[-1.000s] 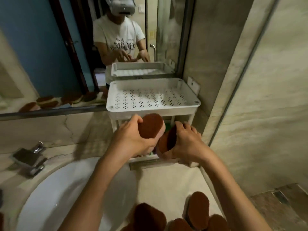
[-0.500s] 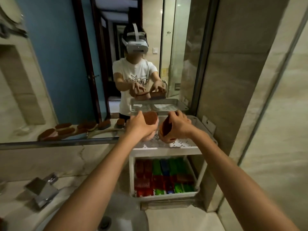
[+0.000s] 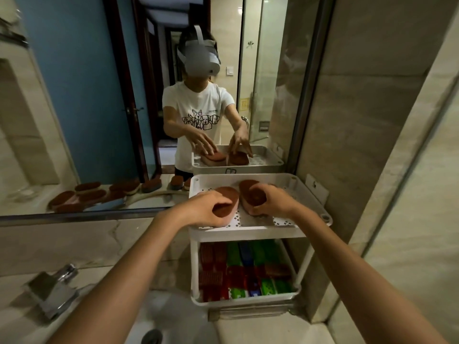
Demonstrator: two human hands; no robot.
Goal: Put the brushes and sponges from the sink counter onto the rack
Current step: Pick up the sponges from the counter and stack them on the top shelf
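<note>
Brown-topped, pink-based oval left sponge and its twin, the right sponge, lie side by side on the white perforated plastic top tray of the rack. The left hand curls over and grips one, and the right hand grips the other. Neither has let go. The lower shelf is packed with red, green and blue brushes. The mirror shows more reflected brown sponges on the worktop, so the job looks roughly midway.

A white short-sleeved T-shirt printed with black line-drawn dogs is seen in the mirror, with a grey headset and top strap worn above. The left hand and right hand are left uncovered.
</note>
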